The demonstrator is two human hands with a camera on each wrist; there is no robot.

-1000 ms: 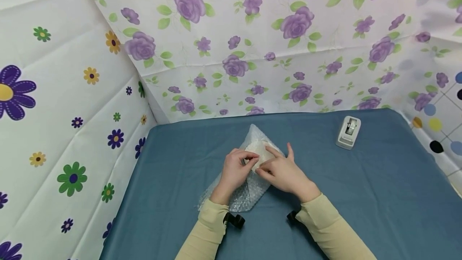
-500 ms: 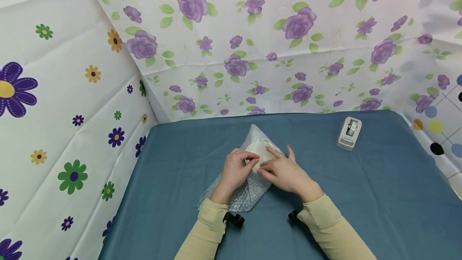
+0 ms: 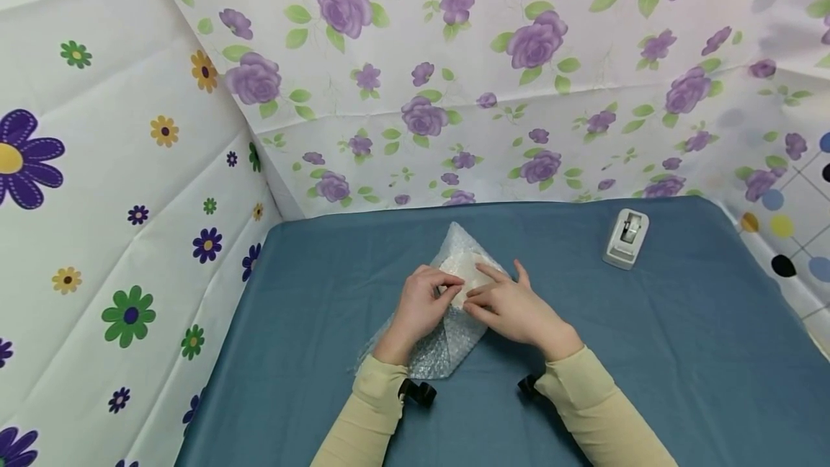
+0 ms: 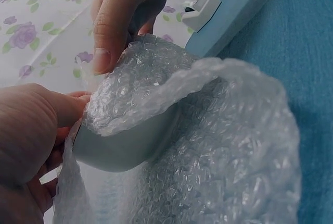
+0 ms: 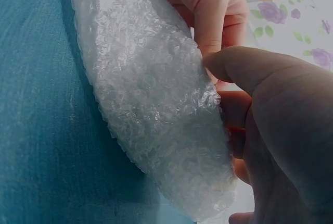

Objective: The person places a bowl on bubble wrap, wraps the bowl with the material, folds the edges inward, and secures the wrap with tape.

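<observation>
Here, one sheet of bubble wrap [image 3: 444, 352], clear and loosely folded, lying slantwise near the middle of the table, one corner pointing to the far edge. Within it, one smooth, pale, bowl-like vessel [image 4: 122, 148], partly enclosed: the left wrist view shows its rounded side below a folded-over flap of the wrap; the rest is hidden.

One left hand [image 3: 421, 305], thumb and forefinger brought together, pinching the edge of the wrap over the vessel. One right hand [image 3: 512, 308], just beside it, thumb on the near face of the wrap and fingers behind, gripping the same edge; forefinger extended, little finger raised. The two thumbs nearly meet.

Two pale yellow sleeves [image 3: 363, 409], each with a black wrist-worn device [image 3: 418, 393] at the cuff.

One white tape dispenser [image 3: 625, 238], with its roller showing, set well apart from the wrap, toward the far right of the table.

One blue tablecloth [image 3: 311, 294], lightly creased, beneath all these. Three hangings around it: purple roses with green leaves on the rear hanging [image 3: 389, 49], multicoloured daisies on the left hanging [image 3: 97, 229], coloured dots on the right hanging [image 3: 794, 243].
</observation>
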